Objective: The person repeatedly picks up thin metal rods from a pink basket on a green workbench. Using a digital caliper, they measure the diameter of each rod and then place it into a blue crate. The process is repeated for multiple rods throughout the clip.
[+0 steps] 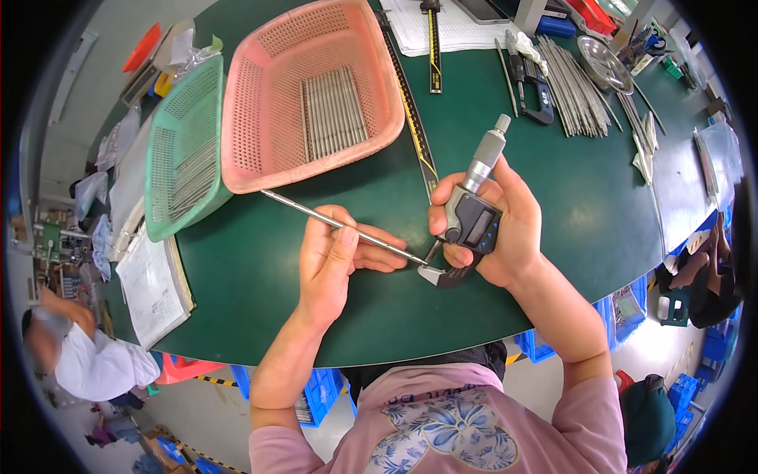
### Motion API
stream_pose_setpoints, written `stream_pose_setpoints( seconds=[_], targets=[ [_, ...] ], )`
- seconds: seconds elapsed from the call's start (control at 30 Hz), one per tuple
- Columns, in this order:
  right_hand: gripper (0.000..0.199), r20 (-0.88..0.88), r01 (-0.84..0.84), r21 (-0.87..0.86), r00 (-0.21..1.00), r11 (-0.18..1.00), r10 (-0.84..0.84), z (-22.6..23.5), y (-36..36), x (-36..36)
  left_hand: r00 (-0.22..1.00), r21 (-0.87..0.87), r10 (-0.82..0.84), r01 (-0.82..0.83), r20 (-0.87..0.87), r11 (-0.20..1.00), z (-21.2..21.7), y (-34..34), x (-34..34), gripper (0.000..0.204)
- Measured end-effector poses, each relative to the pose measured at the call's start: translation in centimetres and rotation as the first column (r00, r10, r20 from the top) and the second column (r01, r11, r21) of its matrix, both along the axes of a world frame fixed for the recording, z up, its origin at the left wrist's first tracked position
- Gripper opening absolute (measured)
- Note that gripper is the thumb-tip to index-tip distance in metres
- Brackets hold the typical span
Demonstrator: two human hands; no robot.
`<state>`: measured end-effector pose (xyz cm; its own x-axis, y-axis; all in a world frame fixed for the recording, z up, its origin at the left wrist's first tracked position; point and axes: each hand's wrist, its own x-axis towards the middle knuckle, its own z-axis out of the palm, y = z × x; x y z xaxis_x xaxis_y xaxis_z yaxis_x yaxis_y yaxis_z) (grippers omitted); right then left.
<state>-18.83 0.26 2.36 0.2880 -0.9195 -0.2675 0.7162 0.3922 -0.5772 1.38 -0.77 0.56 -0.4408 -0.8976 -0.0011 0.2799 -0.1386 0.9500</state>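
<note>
My left hand (335, 257) pinches a thin metal rod (308, 212) between thumb and fingers. The rod slants down to the right, and its right end lies at the jaws of a digital micrometer (476, 221). My right hand (513, 225) is wrapped round the micrometer, thumb and fingers at its silver barrel and dark frame. Whether the jaws touch the rod is too small to tell. Beyond the rod's far left end stands a pink perforated basket (272, 75) with a row of metal rods (335, 110) inside.
A green basket (154, 189) of thin rods stands at the left, near papers (158, 292). Long calipers (414, 130) lie beside the pink basket. At the back right are a second micrometer (537, 95), a rod pile (576, 91) and a metal bowl (606, 63). Another person (99, 359) sits at left.
</note>
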Motion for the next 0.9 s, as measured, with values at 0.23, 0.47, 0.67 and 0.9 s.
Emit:
stream_pose_setpoints(
  seconds=[0.23, 0.47, 0.67, 0.9],
  targets=[
    [0.068, -0.04, 0.006, 0.0, 0.999, 1.0, -0.006, -0.1, 0.0, 0.2, 1.0, 0.018, -0.01, 0.01, -0.011, 1.0, -0.4, 0.0, 0.1, 0.013],
    [0.07, -0.082, -0.006, -0.012, 0.997, 1.0, 0.005, 0.0, 0.1, -0.1, 1.0, 0.033, -0.024, 0.025, -0.018, 0.999, -0.4, 0.0, 0.1, 0.014],
    [0.07, -0.072, -0.006, -0.006, 0.997, 1.0, 0.006, 0.3, 0.1, 0.0, 0.993, 0.161, -0.055, 0.072, -0.108, 0.984, -0.8, 0.7, -0.4, 0.021],
    [0.067, -0.139, -0.008, -0.077, 0.99, 0.997, -0.003, 0.2, 0.3, 0.1, 0.999, 0.224, -0.026, 0.036, -0.047, 0.974, -0.9, 1.8, -1.7, 0.026]
  ],
)
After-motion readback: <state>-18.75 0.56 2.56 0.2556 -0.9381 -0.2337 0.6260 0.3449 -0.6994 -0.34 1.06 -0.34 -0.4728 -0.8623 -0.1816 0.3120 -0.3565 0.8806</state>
